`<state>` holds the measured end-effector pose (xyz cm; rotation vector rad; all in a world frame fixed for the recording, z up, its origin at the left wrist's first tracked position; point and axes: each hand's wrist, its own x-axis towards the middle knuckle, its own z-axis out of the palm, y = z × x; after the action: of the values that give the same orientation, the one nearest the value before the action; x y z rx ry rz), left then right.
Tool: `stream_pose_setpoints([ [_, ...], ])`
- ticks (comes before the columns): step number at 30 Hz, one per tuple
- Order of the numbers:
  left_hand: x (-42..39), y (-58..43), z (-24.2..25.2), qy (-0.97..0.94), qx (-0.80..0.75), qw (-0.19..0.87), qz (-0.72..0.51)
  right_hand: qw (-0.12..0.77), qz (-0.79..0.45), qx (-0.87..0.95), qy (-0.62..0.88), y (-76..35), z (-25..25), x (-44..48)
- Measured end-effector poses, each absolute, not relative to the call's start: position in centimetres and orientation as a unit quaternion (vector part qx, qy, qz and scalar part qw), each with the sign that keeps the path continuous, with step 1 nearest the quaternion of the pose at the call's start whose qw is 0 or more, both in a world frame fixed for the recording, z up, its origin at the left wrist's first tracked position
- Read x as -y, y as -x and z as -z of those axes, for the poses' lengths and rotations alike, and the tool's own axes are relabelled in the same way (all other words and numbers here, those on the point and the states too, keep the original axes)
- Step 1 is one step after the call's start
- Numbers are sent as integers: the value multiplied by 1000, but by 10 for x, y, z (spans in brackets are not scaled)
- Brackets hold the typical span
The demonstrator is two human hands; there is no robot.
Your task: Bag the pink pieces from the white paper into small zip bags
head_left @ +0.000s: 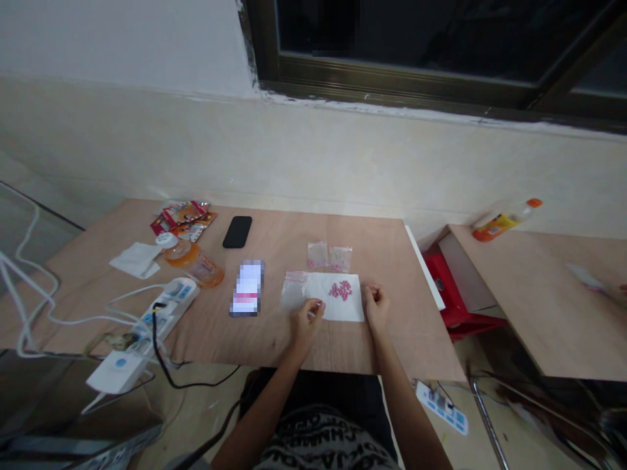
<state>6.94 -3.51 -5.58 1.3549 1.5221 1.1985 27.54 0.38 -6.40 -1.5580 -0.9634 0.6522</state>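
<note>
A white sheet of paper [337, 300] lies on the wooden table [274, 326] in front of me, with a small heap of pink beads [340, 290] on it. My left hand [307, 320] rests at the sheet's near left corner, fingers curled in a pinch on something too small to make out. A clear zip bag [294, 290] lies just beyond that hand. My right hand [377, 305] sits at the sheet's right edge, fingers curled together; what they hold, if anything, is hidden. Two small clear bags [329, 256] with pink bits lie behind the sheet.
A phone with a lit screen [247, 287], a black phone [238, 232], a tipped orange bottle [193, 260], snack packets [183, 219], a tissue [137, 259] and a white power strip [161, 307] with cables lie to the left. A second table [543, 300] with a bottle [507, 220] stands right.
</note>
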Motion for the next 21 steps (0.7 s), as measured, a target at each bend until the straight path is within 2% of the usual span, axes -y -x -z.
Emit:
stream_pose_setpoints([
  [4, 25, -50, 40, -553, -672, 196, -452, 566, -280, 415, 655, -275, 68, -5],
  [7, 11, -35, 27, -554, -739, 107, -368, 558, -275, 417, 662, -276, 71, -6],
  [12, -5, -30, 21, -540, -791, 98, -272, 540, -269, 424, 675, -277, 72, -6],
  [21, -6, -38, 22, -516, -816, 104, -237, 525, -265, 432, 683, -275, 69, -7],
])
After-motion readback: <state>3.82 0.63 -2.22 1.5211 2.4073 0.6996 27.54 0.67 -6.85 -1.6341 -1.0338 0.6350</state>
